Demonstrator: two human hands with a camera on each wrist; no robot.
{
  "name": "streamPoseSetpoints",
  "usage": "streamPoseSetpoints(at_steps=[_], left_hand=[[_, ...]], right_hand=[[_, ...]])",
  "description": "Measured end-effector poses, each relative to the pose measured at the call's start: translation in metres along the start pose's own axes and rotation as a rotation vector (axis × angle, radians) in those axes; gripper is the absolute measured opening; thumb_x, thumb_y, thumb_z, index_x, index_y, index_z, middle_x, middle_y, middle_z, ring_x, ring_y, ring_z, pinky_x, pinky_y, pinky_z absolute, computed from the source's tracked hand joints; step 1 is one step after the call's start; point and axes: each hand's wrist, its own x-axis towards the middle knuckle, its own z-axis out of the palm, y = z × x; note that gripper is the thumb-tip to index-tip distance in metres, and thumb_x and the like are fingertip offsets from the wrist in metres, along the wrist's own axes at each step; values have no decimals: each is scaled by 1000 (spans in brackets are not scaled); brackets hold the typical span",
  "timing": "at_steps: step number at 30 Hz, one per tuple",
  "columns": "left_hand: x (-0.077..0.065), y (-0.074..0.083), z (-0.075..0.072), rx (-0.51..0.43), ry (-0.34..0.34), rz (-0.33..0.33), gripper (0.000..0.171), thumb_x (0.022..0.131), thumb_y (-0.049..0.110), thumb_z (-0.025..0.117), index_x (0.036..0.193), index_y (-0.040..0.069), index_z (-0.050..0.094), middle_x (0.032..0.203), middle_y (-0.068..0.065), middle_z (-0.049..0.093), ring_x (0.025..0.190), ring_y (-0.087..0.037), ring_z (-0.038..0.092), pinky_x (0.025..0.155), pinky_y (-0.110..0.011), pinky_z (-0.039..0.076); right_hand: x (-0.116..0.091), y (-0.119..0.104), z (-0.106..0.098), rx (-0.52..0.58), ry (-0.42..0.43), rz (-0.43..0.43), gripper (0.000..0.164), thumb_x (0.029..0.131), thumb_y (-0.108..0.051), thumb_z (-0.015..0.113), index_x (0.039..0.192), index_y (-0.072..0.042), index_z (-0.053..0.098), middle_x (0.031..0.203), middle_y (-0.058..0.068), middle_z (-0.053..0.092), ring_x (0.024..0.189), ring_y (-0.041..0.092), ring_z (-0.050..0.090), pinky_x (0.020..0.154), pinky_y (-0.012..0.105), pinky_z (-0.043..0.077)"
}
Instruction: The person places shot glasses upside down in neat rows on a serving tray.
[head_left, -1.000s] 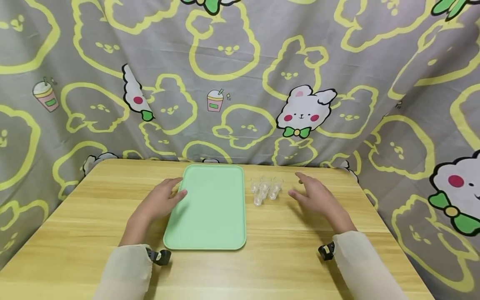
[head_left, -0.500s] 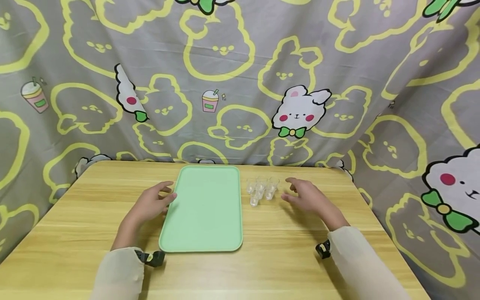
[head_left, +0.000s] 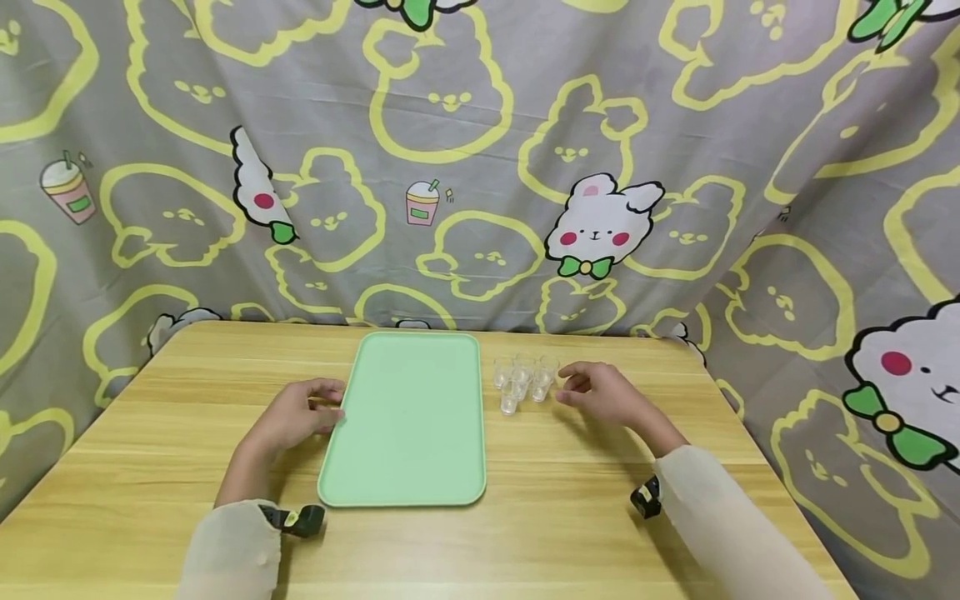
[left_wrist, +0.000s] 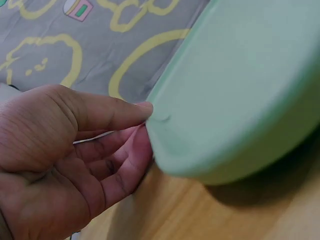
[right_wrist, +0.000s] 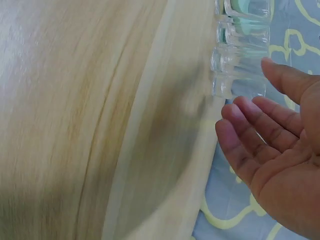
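Observation:
A light green rectangular tray (head_left: pixel 405 417) lies flat on the wooden table. My left hand (head_left: pixel 296 412) is at its left edge; the left wrist view shows the thumb (left_wrist: pixel 142 112) at the top of the rim and curled fingers just beneath, pinching the tray's edge. To the tray's right, several small clear shot glasses (head_left: pixel 522 379) stand upright in a tight cluster. My right hand (head_left: pixel 603 392) hovers beside them with thumb and fingers apart, holding nothing. In the right wrist view its fingertips come close to the nearest shot glass (right_wrist: pixel 240 86).
The wooden table (head_left: pixel 570 533) extends to a grey patterned curtain (head_left: pixel 480 183) along its back and sides. A small black wrist camera (head_left: pixel 300 521) sits at the left cuff, another black camera (head_left: pixel 647 497) at the right.
My left hand has drawn its thumb back from over the tray to its left rim. The right hand has moved left, closer to the shot glasses. The view has shifted slightly.

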Motion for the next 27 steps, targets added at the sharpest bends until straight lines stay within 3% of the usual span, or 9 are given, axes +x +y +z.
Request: streamPoseSetpoints(at_steps=[12,20,27], left_hand=[[-2,-3,0,-43,-34,-7,49,93,3,70,138,-12,56,123,-25,63,97,-21,64,76,-31,59],[-2,-11,-7,-83,-82,-6,52,95,5,70,142,-9,53,130,-24,61,104,-23,65,82,-29,57],[-4,-14,-8,-83,-79,-10,54,95,5,70,144,-9,52,131,-24,61,106,-19,65,83,-24,55]], right_hand=[[4,4,11,148,-22,53,42,97,-16,72,130,8,63,107,10,72,98,23,67,83,36,55],[7,6,16,165,-21,49,38,96,-12,73,127,8,64,104,8,73,97,22,68,86,37,55],[11,4,21,156,-19,53,37,95,-10,73,126,7,65,104,9,72,98,23,68,87,36,55]])
